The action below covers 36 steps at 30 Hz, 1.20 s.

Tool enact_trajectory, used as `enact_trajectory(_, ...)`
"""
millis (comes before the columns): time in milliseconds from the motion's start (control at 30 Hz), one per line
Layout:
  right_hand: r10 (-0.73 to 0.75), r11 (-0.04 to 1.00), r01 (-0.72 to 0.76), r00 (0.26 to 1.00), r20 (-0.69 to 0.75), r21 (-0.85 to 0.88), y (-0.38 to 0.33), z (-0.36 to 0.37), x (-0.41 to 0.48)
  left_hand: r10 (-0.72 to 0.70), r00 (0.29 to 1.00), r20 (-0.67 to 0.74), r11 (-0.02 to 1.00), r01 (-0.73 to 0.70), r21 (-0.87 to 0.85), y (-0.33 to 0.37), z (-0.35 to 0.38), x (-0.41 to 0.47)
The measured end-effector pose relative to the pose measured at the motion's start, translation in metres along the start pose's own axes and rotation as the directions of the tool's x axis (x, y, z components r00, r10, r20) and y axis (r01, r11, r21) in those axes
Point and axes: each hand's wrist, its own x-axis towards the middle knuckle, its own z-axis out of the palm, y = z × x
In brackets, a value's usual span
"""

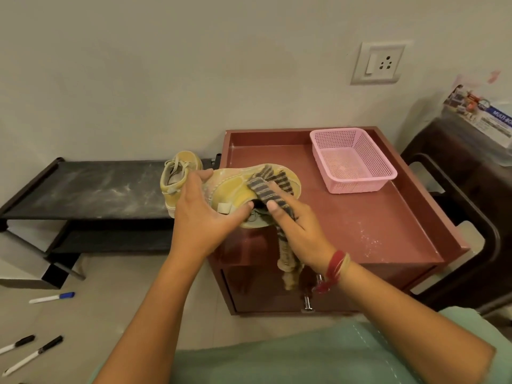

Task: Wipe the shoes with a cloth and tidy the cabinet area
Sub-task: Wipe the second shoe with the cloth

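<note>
Left hand [202, 217] grips likely light, stiff shoe [230, 187] at collar; right hand [299, 228], 3 o'clock, pinches limp cloth [266, 187].

The shoe [235, 187] under the cloth [266, 187] looks like yellow canvas, matt and grimy. The other shoe [177, 177] has the same fabric upper, flat woven laces and a pale rubbery sole. The cloth is a coarse striped weave. The cabinet [374, 225] has a smooth reddish-brown top with a slight sheen, speckled with white dust. The basket [357, 187] is pink perforated plastic. The rack [91, 189] is matt black and dust-smeared. The drawer knobs [307, 302] are shiny metal.
</note>
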Motion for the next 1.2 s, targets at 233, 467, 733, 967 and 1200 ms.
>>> enact_trajectory(233,-0.013,0.999,0.013,1.0,0.008,-0.034,0.006,0.001,-0.003,0.007,0.999,0.037,1.0,-0.007,-0.011,-0.001,-0.003,0.0)
enact_trajectory(467,0.153,0.984,-0.171,0.949,-0.275,-0.043,0.012,-0.03,0.018,-0.028,0.998,0.058,0.999,0.03,-0.032,-0.004,-0.005,0.002)
enact_trajectory(733,-0.157,0.923,0.176,0.984,0.082,-0.342,-0.009,0.008,0.012,0.105,0.992,0.075,0.994,-0.102,-0.037,0.004,-0.003,-0.003)
enact_trajectory(967,0.029,0.97,-0.066,0.987,-0.158,-0.233,0.012,-0.019,0.027,0.063,0.996,0.063,0.998,-0.062,-0.01,0.007,-0.001,-0.002)
enact_trajectory(1200,0.095,0.971,-0.124,0.985,-0.147,-0.206,0.016,-0.026,0.03,0.088,0.993,0.073,0.996,-0.088,-0.006,0.009,-0.001,-0.005)
